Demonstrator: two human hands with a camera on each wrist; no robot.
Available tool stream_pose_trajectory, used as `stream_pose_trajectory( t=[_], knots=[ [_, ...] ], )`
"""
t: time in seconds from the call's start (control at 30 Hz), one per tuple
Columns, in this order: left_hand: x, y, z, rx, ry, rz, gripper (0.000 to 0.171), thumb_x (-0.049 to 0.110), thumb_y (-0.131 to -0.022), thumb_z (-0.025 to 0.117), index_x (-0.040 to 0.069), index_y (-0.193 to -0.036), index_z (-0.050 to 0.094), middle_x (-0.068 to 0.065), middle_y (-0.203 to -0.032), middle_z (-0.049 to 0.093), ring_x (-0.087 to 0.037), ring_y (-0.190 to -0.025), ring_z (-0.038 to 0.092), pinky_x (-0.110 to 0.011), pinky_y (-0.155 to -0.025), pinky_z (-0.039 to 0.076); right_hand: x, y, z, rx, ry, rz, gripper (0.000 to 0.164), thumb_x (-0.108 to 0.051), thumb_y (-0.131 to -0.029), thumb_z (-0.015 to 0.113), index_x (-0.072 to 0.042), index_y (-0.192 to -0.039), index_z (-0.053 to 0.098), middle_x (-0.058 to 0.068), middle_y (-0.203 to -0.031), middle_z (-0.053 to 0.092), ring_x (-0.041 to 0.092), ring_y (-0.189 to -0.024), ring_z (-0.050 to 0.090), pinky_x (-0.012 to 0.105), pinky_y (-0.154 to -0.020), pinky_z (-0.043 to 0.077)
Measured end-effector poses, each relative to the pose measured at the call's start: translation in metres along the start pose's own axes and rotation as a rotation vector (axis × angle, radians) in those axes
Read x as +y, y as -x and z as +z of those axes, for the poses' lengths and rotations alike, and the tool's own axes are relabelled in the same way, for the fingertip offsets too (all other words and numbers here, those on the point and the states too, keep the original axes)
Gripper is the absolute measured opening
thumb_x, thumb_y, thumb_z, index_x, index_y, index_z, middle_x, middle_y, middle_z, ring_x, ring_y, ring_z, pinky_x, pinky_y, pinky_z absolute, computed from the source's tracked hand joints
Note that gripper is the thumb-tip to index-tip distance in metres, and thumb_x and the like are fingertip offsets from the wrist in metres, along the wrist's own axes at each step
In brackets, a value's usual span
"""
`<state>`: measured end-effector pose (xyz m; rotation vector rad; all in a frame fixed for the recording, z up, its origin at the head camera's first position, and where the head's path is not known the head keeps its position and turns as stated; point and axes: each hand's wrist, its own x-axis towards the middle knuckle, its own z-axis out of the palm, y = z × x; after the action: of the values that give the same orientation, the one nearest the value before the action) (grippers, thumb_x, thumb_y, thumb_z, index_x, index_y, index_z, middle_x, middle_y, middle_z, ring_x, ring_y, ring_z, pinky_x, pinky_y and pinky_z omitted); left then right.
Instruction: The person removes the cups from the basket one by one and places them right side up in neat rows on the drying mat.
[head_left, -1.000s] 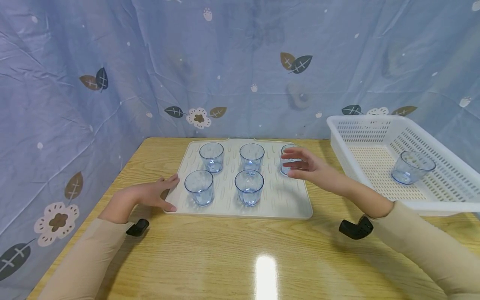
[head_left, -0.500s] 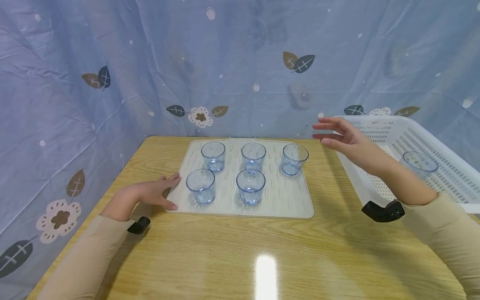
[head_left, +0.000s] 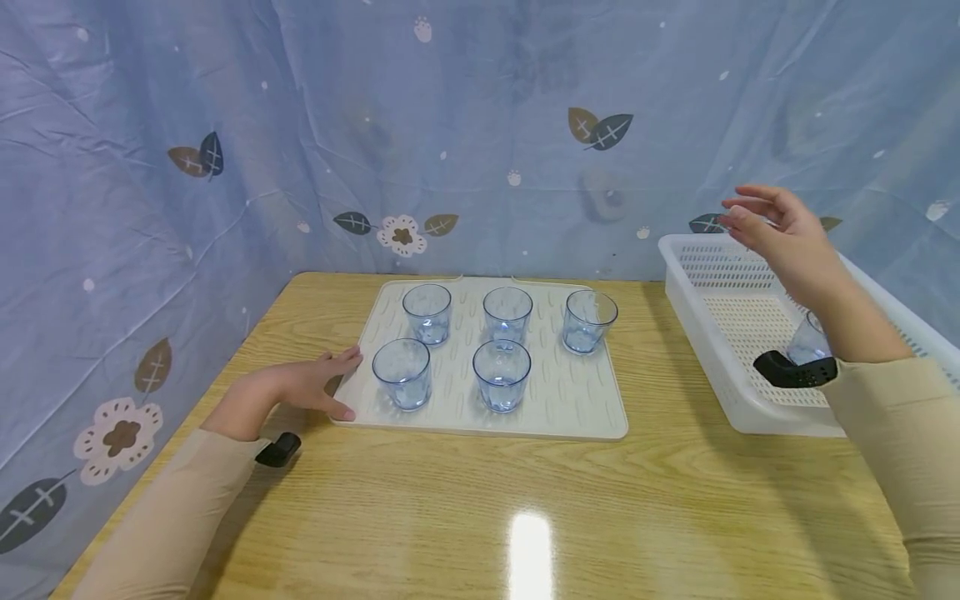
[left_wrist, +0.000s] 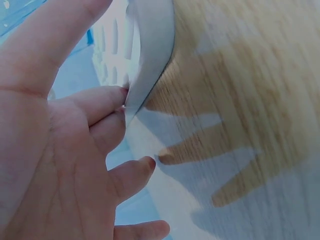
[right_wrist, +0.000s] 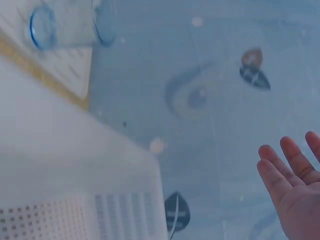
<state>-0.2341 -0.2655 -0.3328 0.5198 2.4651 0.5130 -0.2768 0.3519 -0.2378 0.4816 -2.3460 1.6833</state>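
Note:
On the wooden table lies a white ridged mat (head_left: pixel 551 408) bearing several upright clear blue glasses; the back right glass (head_left: pixel 589 321) stands alone near the mat's right edge. The left hand (head_left: pixel 307 387) touches the mat's left edge, fingers spread; in the left wrist view its fingertips (left_wrist: pixel 117 95) meet the raised rim. The right hand (head_left: pixel 791 242) is in the air above the white basket (head_left: pixel 708 333), holding nothing, its fingers loosely bent. Inside the basket one more glass (head_left: pixel 808 340) is partly hidden by the right wrist.
A blue patterned curtain (head_left: pixel 480 150) hangs behind and to the left of the table (head_left: pixel 420 508). The basket has raised perforated walls and stands at the table's right side. A black wrist camera (head_left: pixel 795 369) sits under the right wrist.
The right hand has left the back right glass on the mat and moved right and upward over the basket. The left hand has stayed at the mat's left edge.

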Motion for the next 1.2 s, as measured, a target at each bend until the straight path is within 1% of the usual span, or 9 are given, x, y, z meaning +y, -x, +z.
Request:
stream_pose_trajectory(
  t=[0.1,0.3,0.4,0.5,0.73,0.87,1.07,1.13,1.2],
  knots=[
    [0.0,0.0,0.001,-0.007,0.0,0.001,0.109,0.04,-0.091,0.079,-0.007,-0.161,0.01,-0.028,-0.167,-0.005,-0.062,-0.145,-0.008,-0.076,-0.112,0.01,0.009,-0.003,-0.012,0.088,0.148,0.065,0.056,-0.03,-0.108,0.053,-0.017,-0.159,0.034,-0.012,-0.138,0.049,0.003,-0.128,0.051,0.017,-0.107,0.039],
    [-0.001,0.0,0.001,-0.009,0.019,0.002,0.109,0.038,-0.092,0.079,-0.007,-0.161,0.009,-0.028,-0.167,-0.005,-0.061,-0.146,-0.009,-0.075,-0.112,0.01,0.028,0.003,-0.035,0.18,0.327,0.173,0.064,-0.046,-0.107,0.048,-0.025,-0.163,0.028,-0.007,-0.152,0.041,0.015,-0.151,0.029,0.042,-0.122,0.021],
    [-0.001,0.001,0.0,-0.003,0.008,-0.002,0.109,0.037,-0.092,0.079,-0.008,-0.161,0.009,-0.029,-0.167,-0.005,-0.062,-0.146,-0.008,-0.075,-0.112,0.011,0.039,0.007,-0.048,0.217,0.372,0.209,0.066,-0.048,-0.107,0.047,-0.024,-0.164,0.026,-0.008,-0.153,0.04,0.02,-0.153,0.025,0.047,-0.122,0.021],
    [0.0,0.001,0.0,-0.002,-0.003,-0.009,0.109,0.039,-0.091,0.079,-0.006,-0.161,0.009,-0.027,-0.167,-0.004,-0.061,-0.146,-0.007,-0.074,-0.113,0.012,0.048,0.012,-0.059,0.226,0.43,0.25,0.071,-0.051,-0.106,0.044,-0.016,-0.165,0.022,0.005,-0.161,0.035,0.031,-0.154,0.022,0.056,-0.12,0.023],
    [0.001,0.001,0.001,0.006,-0.001,0.004,0.109,0.038,-0.09,0.08,-0.008,-0.161,0.011,-0.029,-0.167,-0.003,-0.063,-0.145,-0.006,-0.076,-0.111,0.011,0.064,0.018,-0.079,0.112,0.647,0.347,0.084,-0.052,-0.107,0.04,0.008,-0.16,0.014,0.042,-0.157,0.02,0.065,-0.138,0.023,0.078,-0.103,0.026],
    [0.001,0.0,0.001,0.004,-0.001,0.002,0.11,0.039,-0.091,0.08,-0.007,-0.161,0.01,-0.028,-0.167,-0.004,-0.062,-0.146,-0.007,-0.075,-0.112,0.011,0.1,0.018,-0.106,0.033,0.755,0.39,0.097,-0.063,-0.102,0.044,0.012,-0.158,0.014,0.047,-0.15,0.023,0.07,-0.129,0.024,0.082,-0.095,0.028],
    [0.001,0.0,0.002,0.0,0.001,-0.002,0.109,0.038,-0.09,0.08,-0.007,-0.161,0.01,-0.028,-0.167,-0.003,-0.061,-0.146,-0.007,-0.074,-0.112,0.012,0.17,0.018,-0.157,-0.012,0.791,0.448,0.109,-0.069,-0.097,0.05,0.013,-0.157,0.011,0.05,-0.147,0.024,0.071,-0.123,0.027,0.083,-0.092,0.029],
    [0.001,0.001,0.002,-0.001,0.001,-0.006,0.109,0.038,-0.091,0.08,-0.007,-0.161,0.01,-0.028,-0.167,-0.003,-0.061,-0.146,-0.007,-0.074,-0.112,0.012,0.182,0.021,-0.165,-0.019,0.825,0.44,0.111,-0.071,-0.096,0.051,0.015,-0.155,0.014,0.051,-0.142,0.029,0.07,-0.118,0.032,0.082,-0.089,0.032],
    [0.0,0.001,0.001,0.003,0.001,-0.002,0.109,0.037,-0.091,0.08,-0.008,-0.161,0.01,-0.029,-0.167,-0.003,-0.061,-0.146,-0.006,-0.075,-0.112,0.012,0.173,0.026,-0.161,-0.071,0.841,0.466,0.109,-0.068,-0.098,0.05,0.018,-0.153,0.013,0.053,-0.14,0.028,0.071,-0.117,0.031,0.082,-0.091,0.032]
  ],
)
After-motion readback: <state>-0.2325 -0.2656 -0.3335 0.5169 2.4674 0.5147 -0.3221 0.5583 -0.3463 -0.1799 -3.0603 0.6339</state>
